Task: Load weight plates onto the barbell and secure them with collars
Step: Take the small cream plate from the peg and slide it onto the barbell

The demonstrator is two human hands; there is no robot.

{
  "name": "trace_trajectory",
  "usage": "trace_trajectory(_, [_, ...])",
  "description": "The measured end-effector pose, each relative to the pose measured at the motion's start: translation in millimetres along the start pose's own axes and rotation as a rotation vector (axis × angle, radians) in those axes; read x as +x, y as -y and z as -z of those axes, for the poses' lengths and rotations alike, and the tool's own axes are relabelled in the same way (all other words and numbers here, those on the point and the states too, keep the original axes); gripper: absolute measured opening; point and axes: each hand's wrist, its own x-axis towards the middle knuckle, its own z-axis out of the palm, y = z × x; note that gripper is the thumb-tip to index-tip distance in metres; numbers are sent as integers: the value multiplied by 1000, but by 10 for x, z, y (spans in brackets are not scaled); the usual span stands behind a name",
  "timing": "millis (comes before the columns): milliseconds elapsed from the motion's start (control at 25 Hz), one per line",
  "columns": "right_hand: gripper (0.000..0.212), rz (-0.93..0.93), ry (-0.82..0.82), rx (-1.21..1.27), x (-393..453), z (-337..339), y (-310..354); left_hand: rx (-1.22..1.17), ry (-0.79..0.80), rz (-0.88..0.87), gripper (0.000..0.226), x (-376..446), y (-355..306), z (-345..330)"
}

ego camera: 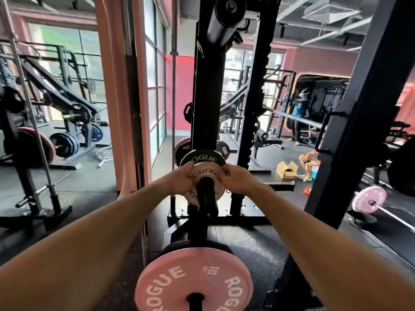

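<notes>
Big pink plate (193, 281) nearest; left hand (178, 178) and right hand (235, 179), fingers curled, grip small pale plate (203, 172) on bar sleeve (206, 194) against green plate (201, 156)

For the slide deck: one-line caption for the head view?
Both hands grip a small pink plate on a black sleeve, against a green plate.

A small pale pink weight plate (203, 176) on a black bar sleeve reads "ROG", its last letters covered by a hand. Behind it, a dark green plate (203, 158) reads "ROGUE" in white. In the foreground, a large pink plate (193, 279) reads "ROGUE" twice and "10".
</notes>
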Motion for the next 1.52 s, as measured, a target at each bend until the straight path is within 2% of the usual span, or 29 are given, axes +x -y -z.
trace_trajectory(160, [34, 16, 49, 110, -432, 14, -53, 104, 32, 30, 27, -420, -299, -8])
trace_trajectory(360, [16, 144, 57, 229, -1132, 74, -45, 71, -116, 31, 28, -1245, -646, -60])
trace_trajectory(520, [19, 222, 40, 301, -1766, 347, -133, 32, -191, 12, 25, -1899, -1143, -243])
trace_trajectory(680, [24, 170, 33, 439, -2339, 864, -371, -73, -232, -13, 28, -2167, -1775, -555])
trace_trajectory(880, [18, 47, -84, 505, -3169, 1770, -948, -247, -126, -135, 28, -2149, -2764, -1090])
trace_trajectory(1040, [26, -58, -228, 409, -3859, 2427, -1396, -349, -6, -248, 24, -2097, -3515, -1609])
trace_trajectory(1200, [23, -179, -349, 297, -4569, 2937, -1869, -434, 115, -346, 24, -2202, -4258, -2202])
trace_trajectory(1520, [18, -280, -458, 265, -5491, 3649, -2913, -490, 235, -391, 25, -2324, -5436, -3267])
